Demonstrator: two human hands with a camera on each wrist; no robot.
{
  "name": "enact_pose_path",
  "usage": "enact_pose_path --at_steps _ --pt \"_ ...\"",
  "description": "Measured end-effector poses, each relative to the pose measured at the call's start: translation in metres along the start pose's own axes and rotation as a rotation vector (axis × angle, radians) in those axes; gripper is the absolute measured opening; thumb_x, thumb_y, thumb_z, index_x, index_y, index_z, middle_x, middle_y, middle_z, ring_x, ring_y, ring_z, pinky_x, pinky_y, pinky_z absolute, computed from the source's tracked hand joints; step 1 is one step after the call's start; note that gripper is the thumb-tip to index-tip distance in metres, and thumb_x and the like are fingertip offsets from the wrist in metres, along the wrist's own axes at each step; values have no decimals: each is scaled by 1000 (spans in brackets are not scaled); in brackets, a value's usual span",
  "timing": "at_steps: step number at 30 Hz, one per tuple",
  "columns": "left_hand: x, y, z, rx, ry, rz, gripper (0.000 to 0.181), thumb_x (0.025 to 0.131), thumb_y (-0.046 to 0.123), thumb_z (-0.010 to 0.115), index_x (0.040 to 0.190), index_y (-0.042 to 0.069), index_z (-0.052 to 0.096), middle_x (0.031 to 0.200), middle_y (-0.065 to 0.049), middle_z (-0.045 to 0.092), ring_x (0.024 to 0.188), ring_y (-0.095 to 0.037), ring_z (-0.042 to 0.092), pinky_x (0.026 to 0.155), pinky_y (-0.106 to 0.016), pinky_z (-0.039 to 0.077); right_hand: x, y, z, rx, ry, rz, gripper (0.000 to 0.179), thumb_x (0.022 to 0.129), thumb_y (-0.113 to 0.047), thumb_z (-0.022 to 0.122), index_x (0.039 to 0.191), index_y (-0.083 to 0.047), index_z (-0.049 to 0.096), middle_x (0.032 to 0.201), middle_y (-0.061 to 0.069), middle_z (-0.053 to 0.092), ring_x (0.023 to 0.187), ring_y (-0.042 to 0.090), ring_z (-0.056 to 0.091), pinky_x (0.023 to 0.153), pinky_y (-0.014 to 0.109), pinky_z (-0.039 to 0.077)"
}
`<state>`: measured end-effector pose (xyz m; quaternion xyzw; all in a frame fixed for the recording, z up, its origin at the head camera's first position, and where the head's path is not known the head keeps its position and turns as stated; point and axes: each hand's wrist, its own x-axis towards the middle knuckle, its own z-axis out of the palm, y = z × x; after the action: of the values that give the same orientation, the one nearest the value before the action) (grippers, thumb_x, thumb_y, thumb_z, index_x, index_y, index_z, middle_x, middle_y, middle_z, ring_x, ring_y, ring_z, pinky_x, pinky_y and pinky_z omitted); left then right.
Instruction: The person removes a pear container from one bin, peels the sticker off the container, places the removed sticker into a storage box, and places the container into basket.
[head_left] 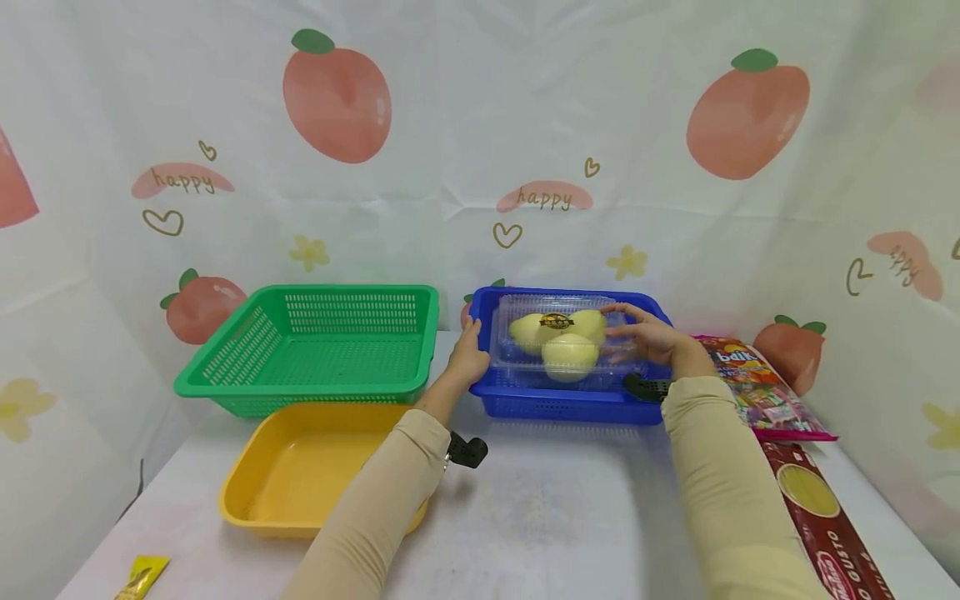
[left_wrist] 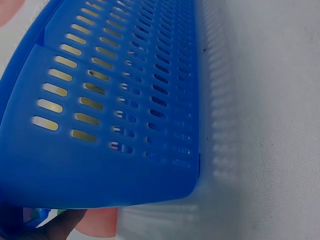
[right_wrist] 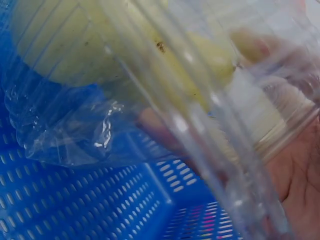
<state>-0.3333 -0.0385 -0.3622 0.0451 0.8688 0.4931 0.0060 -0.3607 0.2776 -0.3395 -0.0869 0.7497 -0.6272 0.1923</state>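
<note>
A blue plastic basket (head_left: 570,407) with slotted walls stands at the back of the table, right of centre. My left hand (head_left: 469,358) holds its left end at the rim; in the left wrist view a dark finger (left_wrist: 62,225) shows beside the basket's corner. Inside the basket sits a clear plastic clamshell box (head_left: 506,354), holding several pale yellow round fruits (head_left: 570,357) under a dark label. At the box's right end, my right hand (head_left: 651,340) grips it. Through the clear plastic in the right wrist view, fingers (right_wrist: 162,129) appear against the box, with the palm at its edge.
Left of the blue basket is a green slotted basket (head_left: 300,390), with a yellow basin (head_left: 322,458) in front, partly behind my left sleeve. A candy bag (head_left: 772,396) and a dark red packet (head_left: 825,517) lie at right. A small yellow sachet (head_left: 142,575) lies front left.
</note>
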Motion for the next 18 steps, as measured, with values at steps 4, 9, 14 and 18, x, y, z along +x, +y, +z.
enact_pose_path --at_steps 4,9,14,18 --pt "0 0 0 -17 -2 -8 68 83 -10 37 148 3 20 158 -10 7 144 -29 11 118 -43 14 -5 -6 -1 -7 3 -13 40 94 -15 55 129 -24 38 129 13 35 90 17 68 76 36 57" --pt "0 0 -1 -30 -5 -10 67 84 -10 37 148 3 19 158 -11 7 144 -30 11 118 -44 14 -13 -14 -4 -27 10 -22 43 95 -16 53 133 -22 35 129 15 33 90 17 68 79 37 56" --pt "0 1 -1 -28 1 -2 67 84 -9 37 148 2 20 158 -12 8 144 -32 12 118 -45 14 -20 -20 -6 -28 20 -28 36 96 -14 50 128 -25 38 124 12 36 88 17 68 79 37 56" --pt "-1 0 0 -48 6 -3 67 84 -9 37 148 2 21 157 -12 8 144 -32 12 117 -45 14 -27 -26 -5 -23 21 -42 32 96 -13 50 123 -26 41 119 9 39 87 17 68 76 36 57"
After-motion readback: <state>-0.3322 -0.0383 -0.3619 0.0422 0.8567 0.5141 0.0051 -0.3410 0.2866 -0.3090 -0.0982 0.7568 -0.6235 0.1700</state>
